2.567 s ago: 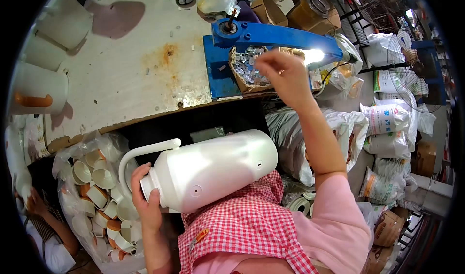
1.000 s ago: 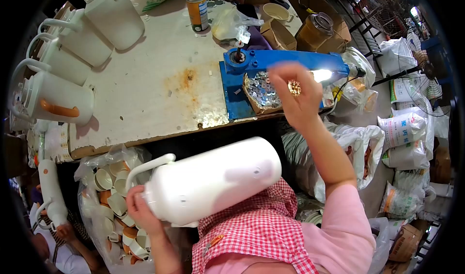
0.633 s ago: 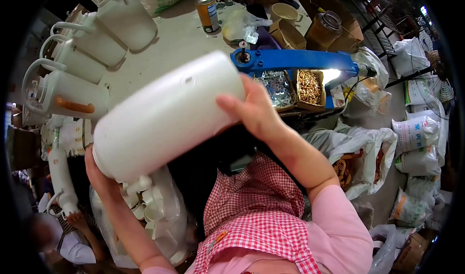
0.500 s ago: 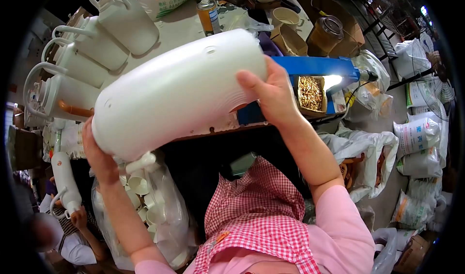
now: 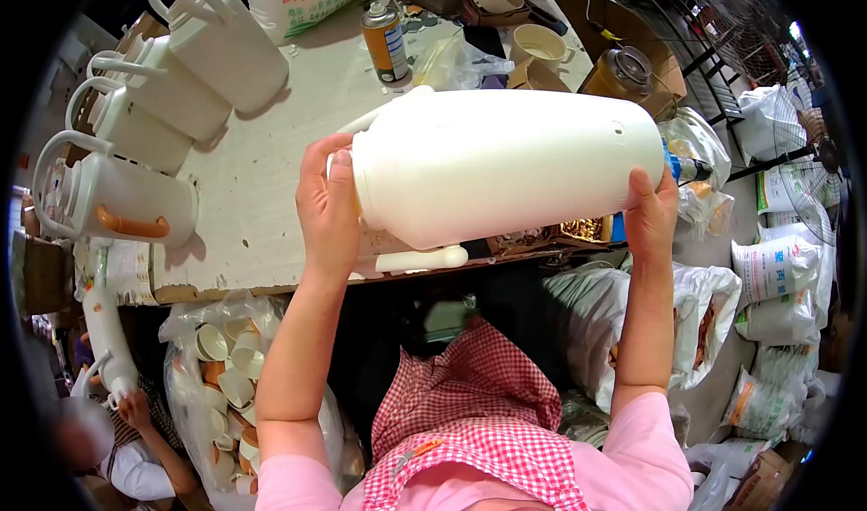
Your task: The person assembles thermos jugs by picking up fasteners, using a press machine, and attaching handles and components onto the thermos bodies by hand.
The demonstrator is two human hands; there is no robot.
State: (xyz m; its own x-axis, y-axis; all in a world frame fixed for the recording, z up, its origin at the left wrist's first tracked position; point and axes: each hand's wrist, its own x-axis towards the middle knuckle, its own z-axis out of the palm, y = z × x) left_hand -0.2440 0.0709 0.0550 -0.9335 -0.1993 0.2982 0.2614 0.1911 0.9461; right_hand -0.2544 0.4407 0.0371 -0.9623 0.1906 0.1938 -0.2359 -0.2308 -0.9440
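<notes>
White jug (image 5: 506, 168): carry handle (image 5: 422, 259) on, visible side bare

Left grip (image 5: 328, 213) clasps its neck end, right grip (image 5: 650, 215) its base, holding it sideways above the counter (image 5: 244, 186). Left of the jug stand four more jugs (image 5: 239, 55), one with a brown handle (image 5: 133, 225) fitted.

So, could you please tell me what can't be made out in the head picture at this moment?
All in the head view:
Most of the blue machine: hidden behind the white jug.
The jug's far side, between the left hand and right hand: turned away.
The gold-coloured pieces: too small to tell their shape, partly covered by the jug.
The printed sack's top: cut off by the upper edge.
</notes>
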